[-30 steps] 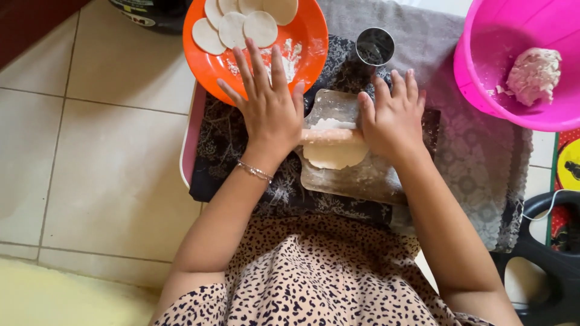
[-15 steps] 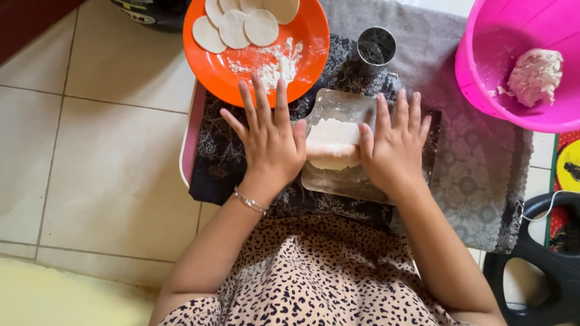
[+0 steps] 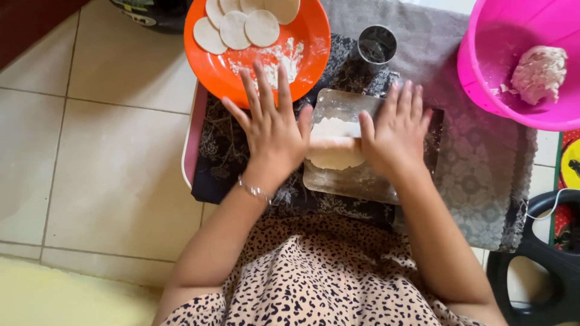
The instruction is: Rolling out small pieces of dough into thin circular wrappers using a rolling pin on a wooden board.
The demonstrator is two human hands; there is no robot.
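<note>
A person in a spotted dress is pressing both flat palms on a rolling pin [image 3: 334,143] lying crosswise over a dough sheet [image 3: 335,158] on a clear board [image 3: 356,181]. The left hand [image 3: 273,130] and right hand [image 3: 396,134] are resting open, fingers spread, one at each end. Beyond are sitting a metal cup [image 3: 377,43], an orange plate [image 3: 314,45] of cut rounds [image 3: 244,27] and a pink bowl [image 3: 483,72].
</note>
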